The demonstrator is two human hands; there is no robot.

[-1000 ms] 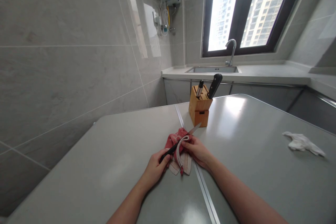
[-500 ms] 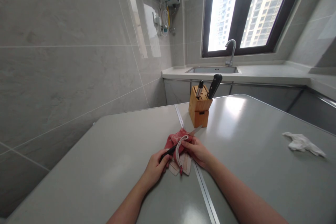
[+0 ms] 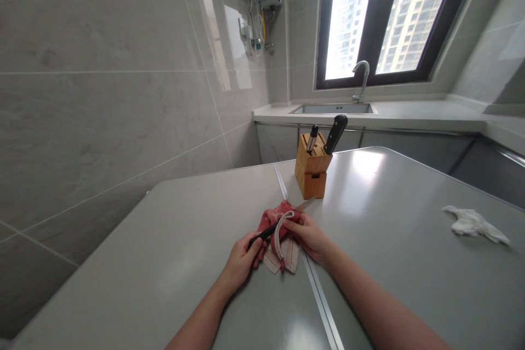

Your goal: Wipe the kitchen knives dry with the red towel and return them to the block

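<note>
My left hand (image 3: 241, 257) is closed round the black handle of a knife (image 3: 264, 234), low over the table. A red cloth with pale edges (image 3: 283, 216) is folded over the blade, and my right hand (image 3: 307, 237) pinches it there with the blade inside. Only the blade's tip shows past the cloth, pointing away and to the right, close to the foot of a wooden knife block (image 3: 314, 167). Pale flaps of the cloth hang down between my hands.
A black-handled knife (image 3: 335, 134) and a second dark-and-silver handle (image 3: 312, 139) stick up from the block. On the right of the grey table (image 3: 143, 262) lies a crumpled white tissue (image 3: 476, 225). Behind are a counter with a sink (image 3: 334, 109) and a tap (image 3: 361, 82).
My left hand and the knife handle have shifted very slightly to the left. The right hand and the cloth look almost the same.
</note>
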